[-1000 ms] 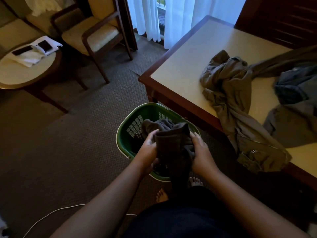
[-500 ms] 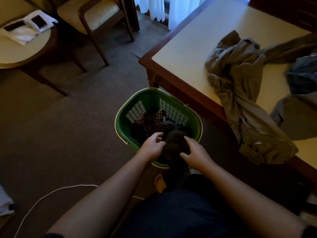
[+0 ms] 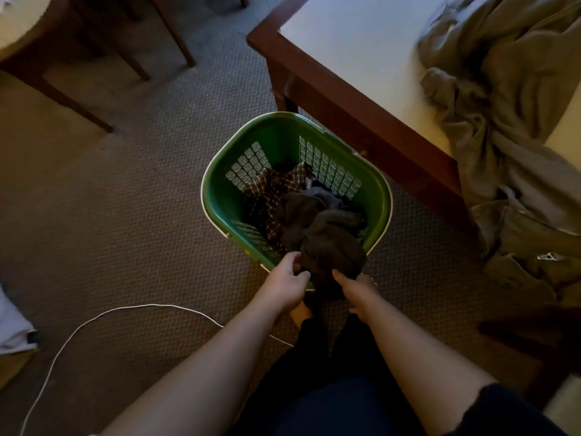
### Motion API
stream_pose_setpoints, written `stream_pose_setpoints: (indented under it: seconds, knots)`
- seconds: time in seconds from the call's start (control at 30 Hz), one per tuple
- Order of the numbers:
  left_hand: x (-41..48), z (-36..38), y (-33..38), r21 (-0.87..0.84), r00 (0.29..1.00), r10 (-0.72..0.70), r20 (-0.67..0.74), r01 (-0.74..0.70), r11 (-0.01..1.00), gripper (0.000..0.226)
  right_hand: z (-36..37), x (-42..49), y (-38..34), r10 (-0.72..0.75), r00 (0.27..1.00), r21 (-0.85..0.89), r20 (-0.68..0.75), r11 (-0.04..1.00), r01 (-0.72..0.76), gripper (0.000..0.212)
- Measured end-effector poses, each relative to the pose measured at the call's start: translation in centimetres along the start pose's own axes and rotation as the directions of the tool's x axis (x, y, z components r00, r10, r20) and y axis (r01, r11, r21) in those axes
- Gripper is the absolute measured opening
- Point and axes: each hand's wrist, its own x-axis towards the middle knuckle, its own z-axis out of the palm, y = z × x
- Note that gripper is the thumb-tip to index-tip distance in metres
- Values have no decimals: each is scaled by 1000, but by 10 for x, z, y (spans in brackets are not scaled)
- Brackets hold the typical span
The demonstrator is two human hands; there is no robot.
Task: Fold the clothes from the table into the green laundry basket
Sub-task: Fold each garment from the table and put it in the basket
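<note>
Atop basket (image 3: 220, 196), bundled dark garment (image 3: 327, 237)

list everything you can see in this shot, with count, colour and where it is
laundry basket: one, green, on the carpet by the table corner
dark garment: one, dark grey, on top in the basket
plaid garment: one, checked, in the basket underneath
table: one, pale top with brown edge, upper right
olive garment: one, olive, draped over the table edge
cable: one, white, on the carpet at left
left hand: one, at the basket's near rim
right hand: one, beside it, touching the dark garment
</note>
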Motion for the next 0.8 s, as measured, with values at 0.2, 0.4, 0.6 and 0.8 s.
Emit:
stream_pose_setpoints:
  seconds: [0.2, 0.4, 0.6, 0.8]
  knots:
    - [1, -10, -16, -37, 999, -14, 43, 16, 999, 60, -3, -24, -18, 12, 999, -96, -30, 995, -15, 58]
    - [-8, -22, -35, -107, 987, 149, 56, -142, 984, 133, -4, -99, -47, -213, 975, 421, 66, 892, 166, 32]
    - [-23, -20, -16, -398, 960, 276, -49, -272, 876, 73, -12, -188, -97, -593, 761, 814, 265, 560, 153, 39]
    - [-48, -52, 51, -845, 950, 235, -207, -295, 446, 35, -25, -216, -138, -733, 614, 804, 294, 537, 256, 13]
